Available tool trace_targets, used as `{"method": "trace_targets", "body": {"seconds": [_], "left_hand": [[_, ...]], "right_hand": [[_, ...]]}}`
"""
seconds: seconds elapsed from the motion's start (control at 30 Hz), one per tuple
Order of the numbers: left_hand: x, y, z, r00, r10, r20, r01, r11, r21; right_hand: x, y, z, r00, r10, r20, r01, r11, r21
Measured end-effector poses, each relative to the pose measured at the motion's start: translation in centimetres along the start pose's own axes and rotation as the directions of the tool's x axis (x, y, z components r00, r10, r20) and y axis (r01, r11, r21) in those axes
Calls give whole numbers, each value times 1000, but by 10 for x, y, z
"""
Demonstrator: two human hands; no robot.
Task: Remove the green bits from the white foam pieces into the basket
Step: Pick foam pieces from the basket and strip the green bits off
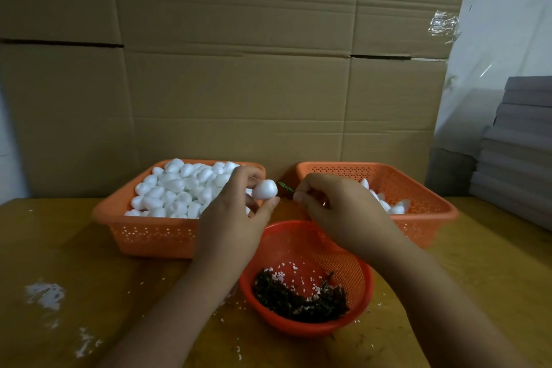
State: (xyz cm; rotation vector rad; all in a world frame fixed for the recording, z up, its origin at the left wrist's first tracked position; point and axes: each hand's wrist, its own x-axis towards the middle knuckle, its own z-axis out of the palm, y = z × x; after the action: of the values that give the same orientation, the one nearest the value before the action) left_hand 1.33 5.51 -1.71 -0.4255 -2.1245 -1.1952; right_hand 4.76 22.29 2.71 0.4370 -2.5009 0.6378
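Extracting is the step in hand — the left hand (pixel 236 212) grips a white foam piece (pixel 264 189) above the table, and the right hand (pixel 337 206) pinches a green bit (pixel 286 187) just clear of it. Next move, by judgement: carry the bit down to the round basket (pixel 363 284) — and release.

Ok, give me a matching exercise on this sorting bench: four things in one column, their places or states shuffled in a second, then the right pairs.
Things:
1. left basket
2. right basket
3. round basket
4. green bit

Places or states:
A. pinched by the right hand
B. piled high with white foam pieces
C. holds dark green bits and white crumbs
D. only a few foam pieces inside

Pairs: 1-B, 2-D, 3-C, 4-A
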Motion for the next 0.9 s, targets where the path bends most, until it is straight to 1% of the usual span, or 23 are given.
{"method": "trace_targets", "body": {"seconds": [0.1, 0.2, 0.43, 0.7, 0.9], "left_hand": [[-4, 2, -1, 996, 91, 21, -93, 989, 118], [-5, 4, -1, 991, 127, 28, -130, 975, 180], [-4, 3, -3, 990, 141, 31, -144, 971, 189], [-4, 2, -6, 971, 213, 111, -231, 954, 191], [-1, -4, -6, 967, 201, 155, -225, 961, 159]], "right_hand": [[1, -1, -1, 1000, -4, 3, 4, 1000, -26], [2, 0, -2, 1000, 5, 14, -4, 998, -66], [1, 1, -3, 998, 15, 67, -6, 991, -132], [1, 1, 0, 996, -17, 87, 31, 987, -160], [2, 2, 6, 995, -58, 83, 71, 983, -168]]}}
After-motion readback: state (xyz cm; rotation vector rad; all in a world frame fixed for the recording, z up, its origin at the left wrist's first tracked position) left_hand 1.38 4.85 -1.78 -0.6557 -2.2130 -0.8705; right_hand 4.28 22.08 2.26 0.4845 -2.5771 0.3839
